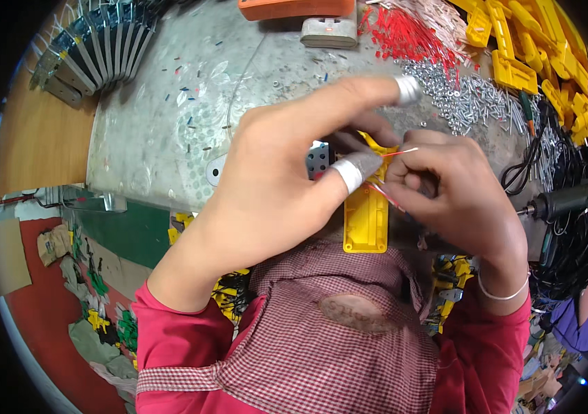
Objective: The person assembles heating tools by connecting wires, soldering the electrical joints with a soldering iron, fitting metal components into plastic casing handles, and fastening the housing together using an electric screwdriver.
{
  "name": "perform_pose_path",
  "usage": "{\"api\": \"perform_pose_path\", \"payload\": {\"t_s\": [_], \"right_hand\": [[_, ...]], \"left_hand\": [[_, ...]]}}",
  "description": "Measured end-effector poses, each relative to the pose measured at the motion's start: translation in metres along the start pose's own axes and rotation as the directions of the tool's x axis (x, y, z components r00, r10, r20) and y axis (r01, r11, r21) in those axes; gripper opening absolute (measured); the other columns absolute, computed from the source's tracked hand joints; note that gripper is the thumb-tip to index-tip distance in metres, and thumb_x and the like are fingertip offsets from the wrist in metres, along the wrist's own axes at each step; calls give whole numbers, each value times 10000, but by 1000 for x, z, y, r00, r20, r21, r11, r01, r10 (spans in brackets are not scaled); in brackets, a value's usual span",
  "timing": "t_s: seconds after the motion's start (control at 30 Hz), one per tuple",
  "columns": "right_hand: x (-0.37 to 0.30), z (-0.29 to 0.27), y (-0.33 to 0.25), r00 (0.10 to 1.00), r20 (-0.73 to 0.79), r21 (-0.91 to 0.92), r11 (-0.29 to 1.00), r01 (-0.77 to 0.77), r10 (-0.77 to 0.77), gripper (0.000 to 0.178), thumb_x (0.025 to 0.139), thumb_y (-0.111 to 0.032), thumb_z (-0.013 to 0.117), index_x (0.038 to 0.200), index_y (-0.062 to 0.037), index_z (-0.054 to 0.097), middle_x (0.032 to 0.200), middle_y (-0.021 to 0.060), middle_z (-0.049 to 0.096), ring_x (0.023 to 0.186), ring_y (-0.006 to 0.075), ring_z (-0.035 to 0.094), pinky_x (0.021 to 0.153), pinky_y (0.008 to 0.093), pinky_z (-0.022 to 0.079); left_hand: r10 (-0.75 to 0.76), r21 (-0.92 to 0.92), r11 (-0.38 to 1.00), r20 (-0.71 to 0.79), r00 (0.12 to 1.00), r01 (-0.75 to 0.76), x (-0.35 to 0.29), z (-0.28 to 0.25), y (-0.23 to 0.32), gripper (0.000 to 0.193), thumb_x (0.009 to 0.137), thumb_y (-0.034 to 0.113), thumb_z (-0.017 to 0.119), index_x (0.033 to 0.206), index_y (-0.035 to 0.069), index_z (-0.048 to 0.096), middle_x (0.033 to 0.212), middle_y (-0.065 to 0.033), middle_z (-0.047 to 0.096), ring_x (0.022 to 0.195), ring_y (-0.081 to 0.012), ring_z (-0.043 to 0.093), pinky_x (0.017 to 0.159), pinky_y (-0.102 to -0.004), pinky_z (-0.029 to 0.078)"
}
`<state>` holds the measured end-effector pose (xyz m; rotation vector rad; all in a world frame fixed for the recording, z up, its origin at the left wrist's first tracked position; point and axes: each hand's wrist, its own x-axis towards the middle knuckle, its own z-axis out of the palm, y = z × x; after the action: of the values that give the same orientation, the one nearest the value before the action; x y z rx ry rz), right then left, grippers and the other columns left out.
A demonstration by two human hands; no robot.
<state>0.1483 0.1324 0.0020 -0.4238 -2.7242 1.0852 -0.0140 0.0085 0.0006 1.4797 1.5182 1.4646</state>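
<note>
A yellow plastic casing half (366, 219), long and hollow, stands in front of my chest with its open side showing. My left hand (266, 183) grips its upper part; silver tape wraps the thumb and the raised index finger. My right hand (463, 190) is closed beside the casing, pinching a thin red-and-white wire (396, 152) that runs toward its upper end. Fingers hide where the wire meets the casing. Partly behind my left hand are a grey metal plate (215, 170) with a hole and a dark perforated piece (317, 157).
Loose screws and nuts (473, 100) spread at the far right, beside red wire pieces (404, 34) and a heap of yellow casings (515, 41). A dark power screwdriver (564, 205) lies right, by black cables (573, 241). Metal-edged parts (104, 52) stand far left; an orange box (297, 8) is at the back.
</note>
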Motion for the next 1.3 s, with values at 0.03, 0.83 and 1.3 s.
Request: {"api": "perform_pose_path", "payload": {"t_s": [0.03, 0.83, 1.3], "right_hand": [[-1, 2, 1, 1000, 6, -3, 1000, 5, -5, 85, 749, -53, 687, 750, -11, 612, 646, 33, 465, 542, 89, 438, 500, 262, 356], [-21, 6, -5, 898, -428, -156, 987, 43, -106, 97, 749, -22, 693, 835, -50, 656, 742, 60, 564, 584, 180, 556, 519, 280, 444], [-53, 7, -16, 971, -221, 233, 972, -38, 92, 374, 627, -22, 799, 948, -12, 607, 853, 41, 619, 741, 132, 580, 661, 266, 463]], "left_hand": [[0, 0, 1000, -9, 1000, 0, 0, -1, -1, 457, 774, -82, 625, 1223, -16, 567, 927, -112, 683, 865, -160, 662, 792, -282, 523], [107, 219, 969, 28, 994, -110, 6, 16, 0, 515, 750, -72, 607, 1244, 15, 490, 859, -107, 664, 796, -168, 655, 740, -293, 517], [183, 307, 937, -20, 983, -168, 4, 20, 1, 488, 735, -82, 643, 1195, 5, 503, 811, -76, 672, 788, -142, 658, 747, -267, 503]]}}
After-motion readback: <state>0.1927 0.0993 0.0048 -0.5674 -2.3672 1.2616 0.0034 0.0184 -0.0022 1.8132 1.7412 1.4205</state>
